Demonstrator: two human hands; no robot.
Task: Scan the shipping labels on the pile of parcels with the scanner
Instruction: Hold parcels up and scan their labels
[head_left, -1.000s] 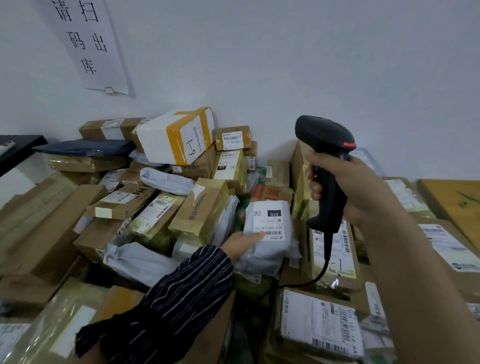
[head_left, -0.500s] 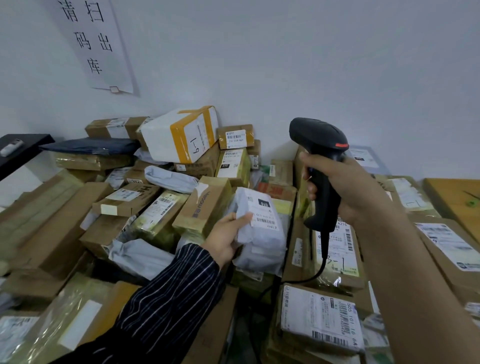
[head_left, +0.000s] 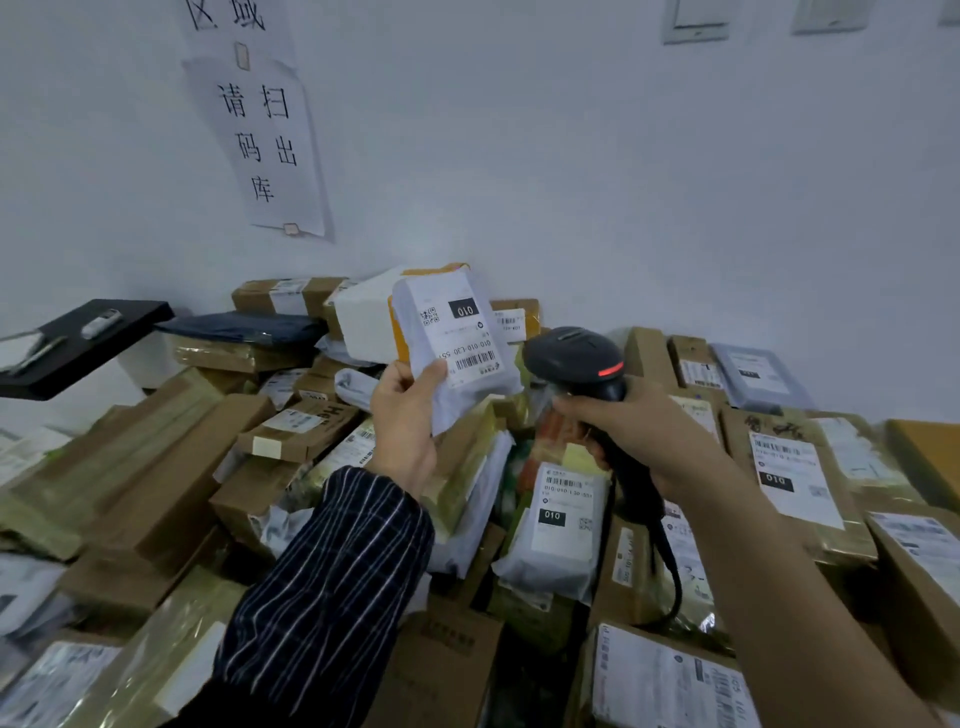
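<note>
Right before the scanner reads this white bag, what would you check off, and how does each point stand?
1. White bag held up in the left hand: ok.
2. Barcode uncovered and facing us: ok.
3. Scanner firmly in the right hand's grip: ok.
4. Scanner's window aimed at the barcode: cannot tell, the window faces away from the camera.
5. Finger on the trigger: cannot tell, hidden.
6. Cable not snagged among the parcels: cannot tell.

The right hand (head_left: 639, 436) hides the grip of the black handheld barcode scanner (head_left: 574, 358); the left hand (head_left: 402, 421) covers a corner of the white shipping label (head_left: 457, 332) on the pale grey plastic parcel (head_left: 467, 400), its fine print too small to read
</note>
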